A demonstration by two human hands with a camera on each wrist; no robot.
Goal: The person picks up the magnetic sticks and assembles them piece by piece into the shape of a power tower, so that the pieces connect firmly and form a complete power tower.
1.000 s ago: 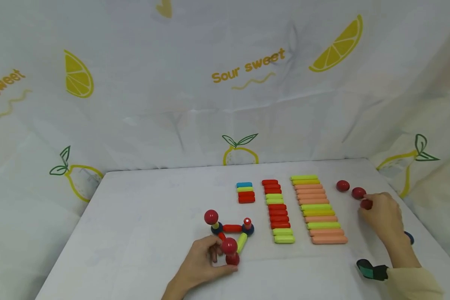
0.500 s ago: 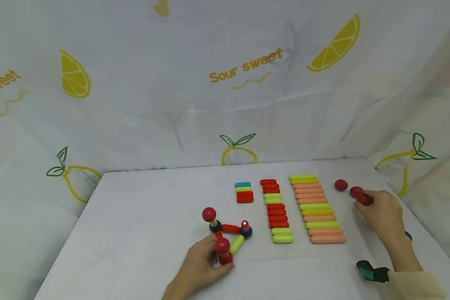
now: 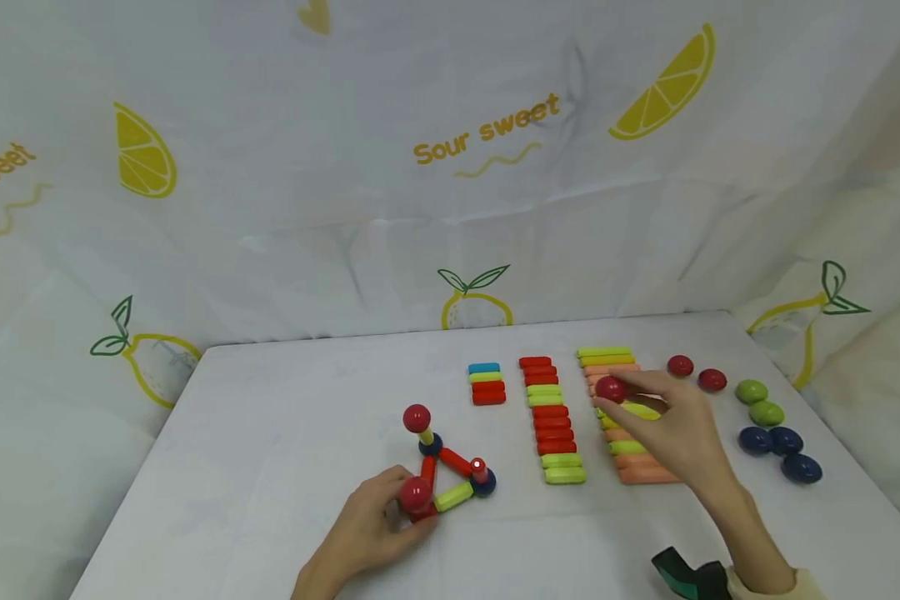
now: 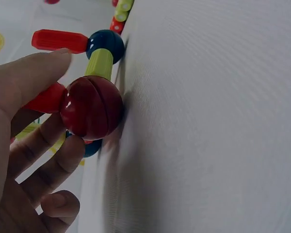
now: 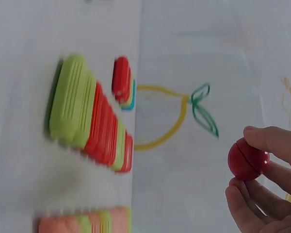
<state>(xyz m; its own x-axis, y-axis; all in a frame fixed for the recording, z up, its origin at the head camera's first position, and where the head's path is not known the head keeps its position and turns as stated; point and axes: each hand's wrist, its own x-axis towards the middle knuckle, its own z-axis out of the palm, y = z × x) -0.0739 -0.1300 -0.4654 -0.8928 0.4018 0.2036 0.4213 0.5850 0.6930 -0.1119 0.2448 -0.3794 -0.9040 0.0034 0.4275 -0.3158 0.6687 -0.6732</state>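
Above the sticks (image 3: 630, 417), red ball (image 3: 610, 388) in right hand (image 3: 678, 433)

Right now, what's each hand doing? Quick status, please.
Right hand pinches a red ball above the stick rows. Left hand grips the triangle frame. Nothing between them.

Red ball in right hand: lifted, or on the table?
Lifted. The right hand pinches the red ball in its fingertips above the stick rows; the wrist view shows it clear.
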